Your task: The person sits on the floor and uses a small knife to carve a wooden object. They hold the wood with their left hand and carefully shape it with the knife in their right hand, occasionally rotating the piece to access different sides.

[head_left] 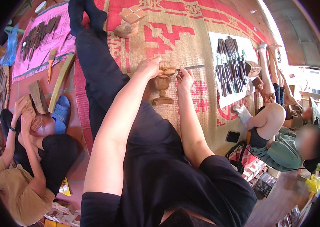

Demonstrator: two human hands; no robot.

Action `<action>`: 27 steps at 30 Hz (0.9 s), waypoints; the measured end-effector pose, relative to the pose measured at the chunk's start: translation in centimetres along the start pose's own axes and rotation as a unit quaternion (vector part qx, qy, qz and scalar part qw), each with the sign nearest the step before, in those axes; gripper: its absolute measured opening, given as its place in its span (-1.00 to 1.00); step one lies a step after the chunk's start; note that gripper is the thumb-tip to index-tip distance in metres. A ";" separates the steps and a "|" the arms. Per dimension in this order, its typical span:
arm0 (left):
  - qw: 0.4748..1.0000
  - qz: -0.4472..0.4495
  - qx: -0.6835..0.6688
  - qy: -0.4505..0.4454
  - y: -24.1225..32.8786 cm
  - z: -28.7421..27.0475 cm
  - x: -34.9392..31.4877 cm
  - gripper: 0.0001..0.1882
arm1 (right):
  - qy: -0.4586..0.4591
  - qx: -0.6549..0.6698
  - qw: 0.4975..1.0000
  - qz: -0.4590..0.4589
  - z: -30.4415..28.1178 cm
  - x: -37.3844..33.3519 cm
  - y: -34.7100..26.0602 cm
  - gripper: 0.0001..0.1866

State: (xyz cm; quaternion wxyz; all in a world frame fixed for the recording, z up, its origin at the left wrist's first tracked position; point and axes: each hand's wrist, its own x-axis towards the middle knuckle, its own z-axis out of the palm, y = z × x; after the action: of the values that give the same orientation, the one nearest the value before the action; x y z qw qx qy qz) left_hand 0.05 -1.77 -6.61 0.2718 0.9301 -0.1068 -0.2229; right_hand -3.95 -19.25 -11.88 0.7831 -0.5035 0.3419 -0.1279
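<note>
A carved brown wooden piece [162, 82] stands on the woven mat in front of me, with a rounded body, a narrow stem and a flat base. My left hand [149, 67] is wrapped against its upper part, steadying it. In my right hand [185, 78], the fingers are closed on a thin metal carving tool [196, 67]. Its narrow grey strip points off to the right, and its other end meets the wood near the top. Whether that tool is a chisel or a file I cannot tell.
Carving tools [230, 64] lie in rows on a white cloth at right; more [41, 34] rest on a pink cloth at far left. Ahead stand wooden blocks [132, 15]. A brush [51, 62] and blue slipper [60, 113] lie left. People sit on both sides. A phone [233, 136] lies right.
</note>
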 end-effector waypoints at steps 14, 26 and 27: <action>1.000 0.006 0.001 -0.019 0.2 -0.5 -0.1 -0.44 | -0.020 -0.038 0.997 -0.070 0.4 0.2 -1.1 -0.81; 0.991 -0.123 0.001 -0.061 0.6 -2.1 -0.1 -0.45 | -0.165 -0.136 0.969 -0.126 0.9 -3.1 -2.8 -0.86; 0.991 -0.113 0.008 -0.066 0.1 -1.7 0.3 -0.46 | -0.171 -0.139 0.968 -0.122 0.7 -3.1 -2.7 -0.86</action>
State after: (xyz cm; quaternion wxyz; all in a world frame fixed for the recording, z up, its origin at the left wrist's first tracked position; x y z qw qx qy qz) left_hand 1.13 -1.17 -5.35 0.2294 0.9217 -0.0210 -0.3121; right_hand -5.34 -18.29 -8.06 0.7309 -0.6594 0.1535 -0.0858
